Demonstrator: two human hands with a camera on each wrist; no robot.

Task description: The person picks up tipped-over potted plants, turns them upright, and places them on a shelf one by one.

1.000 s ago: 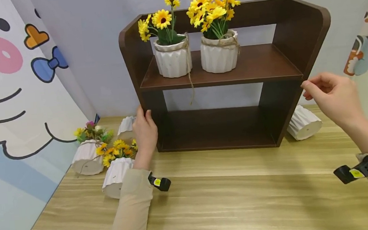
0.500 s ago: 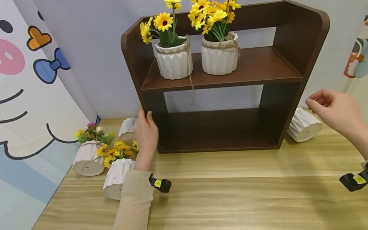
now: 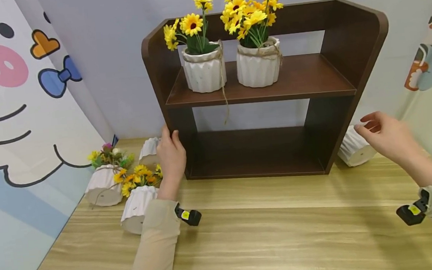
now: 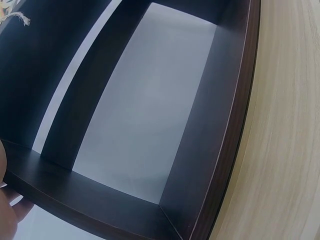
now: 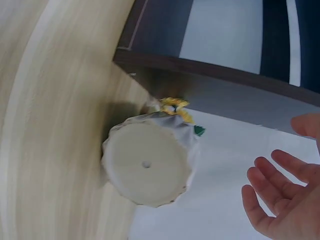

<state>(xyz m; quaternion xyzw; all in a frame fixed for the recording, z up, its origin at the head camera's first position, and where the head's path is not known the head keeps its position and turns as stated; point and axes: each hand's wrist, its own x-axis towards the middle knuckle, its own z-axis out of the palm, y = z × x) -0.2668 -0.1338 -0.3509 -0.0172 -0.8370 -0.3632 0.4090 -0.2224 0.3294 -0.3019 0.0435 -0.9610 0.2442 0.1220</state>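
A dark brown two-tier shelf stands upright on the table. My left hand grips the edge of its left side panel, thumb and fingers on either side. On the upper tier sit two white fluted pots of yellow flowers, the left pot with hanging twine and the right pot. Beyond the shelf's right side lies a tipped white pot, its round base and a bit of yellow flower showing in the right wrist view. Near that pot, apart from it, my right hand has loosely bent fingers and holds nothing.
Left of the shelf, several white pots lie on their sides: one with mixed flowers, one with yellow flowers, and one partly behind my left hand. The wood-grain table meets a cartoon-printed wall at left.
My right hand has come down from beside the shelf's right panel to the level of the tipped pot, then slightly left. My left hand keeps its grip on the shelf.
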